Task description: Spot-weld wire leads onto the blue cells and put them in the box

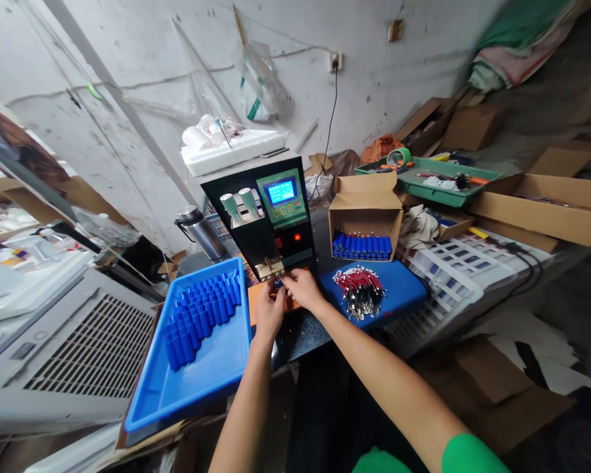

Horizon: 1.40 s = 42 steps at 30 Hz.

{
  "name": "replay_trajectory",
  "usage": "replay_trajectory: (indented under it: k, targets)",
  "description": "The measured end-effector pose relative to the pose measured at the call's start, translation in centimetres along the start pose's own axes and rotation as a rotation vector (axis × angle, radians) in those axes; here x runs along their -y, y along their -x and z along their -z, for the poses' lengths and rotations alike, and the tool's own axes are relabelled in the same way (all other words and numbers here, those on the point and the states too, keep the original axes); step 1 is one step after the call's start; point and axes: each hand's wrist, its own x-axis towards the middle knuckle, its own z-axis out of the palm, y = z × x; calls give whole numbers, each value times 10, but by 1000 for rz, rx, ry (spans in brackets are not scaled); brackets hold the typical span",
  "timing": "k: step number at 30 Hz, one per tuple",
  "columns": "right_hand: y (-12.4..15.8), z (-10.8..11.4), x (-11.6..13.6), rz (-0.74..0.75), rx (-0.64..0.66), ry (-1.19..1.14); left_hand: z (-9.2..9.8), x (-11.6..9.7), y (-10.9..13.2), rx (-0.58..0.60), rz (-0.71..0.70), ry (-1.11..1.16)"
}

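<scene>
My left hand [270, 310] and my right hand [301, 289] meet at the front of a black spot welder [256, 243], just under its brass electrode holder [270, 268]. Between the left fingertips a small round end shows, apparently a blue battery cell [277, 283]; the fingers cover most of it. My right hand is closed with its fingertips at the same spot, and what it pinches is hidden. An orange block [259, 301] lies below the hands. The welder's blue screen [281, 191] and a red light [297, 237] are lit.
Left stands a blue tray [197, 387] with rows of blue battery cells [201, 315]. On the right, red and black wire leads [359, 289] lie on a blue surface [404, 289], before a cardboard box [364, 197] of cells. A steel jug [200, 231] stands behind the tray.
</scene>
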Motion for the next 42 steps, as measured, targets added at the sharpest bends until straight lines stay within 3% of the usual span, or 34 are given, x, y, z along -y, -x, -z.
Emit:
replay_trajectory:
  k: [4, 7, 11, 15, 19, 22, 27, 31, 36, 42]
  targets:
    - [12, 25, 1, -37, -41, -123, 4, -2, -2, -40, -12, -64]
    - [26, 68, 1, -16, -125, -199, 6, 0, 7, -54, -18, -105]
    - [37, 142, -16, 82, -484, -182, -6, -4, 23, -24, -32, -86]
    - [40, 187, -44, 135, -830, -57, -46, -23, 12, 10, -146, -84]
    - [33, 194, -66, 145, -865, 7, -107, -42, -32, 86, -335, -185]
    - [29, 192, -73, 145, -851, 12, -150, -45, -74, 93, -529, -285]
    - [27, 195, -77, 139, -803, 41, -195, -36, -121, 176, -711, -603]
    - [27, 195, -77, 136, -825, 45, -207, -30, -127, 246, -756, -880]
    - [29, 197, -72, 119, -813, 66, -208, -28, -120, 301, -779, -897]
    - [43, 197, -85, 70, -835, 69, -183, -32, -93, 384, -852, -848]
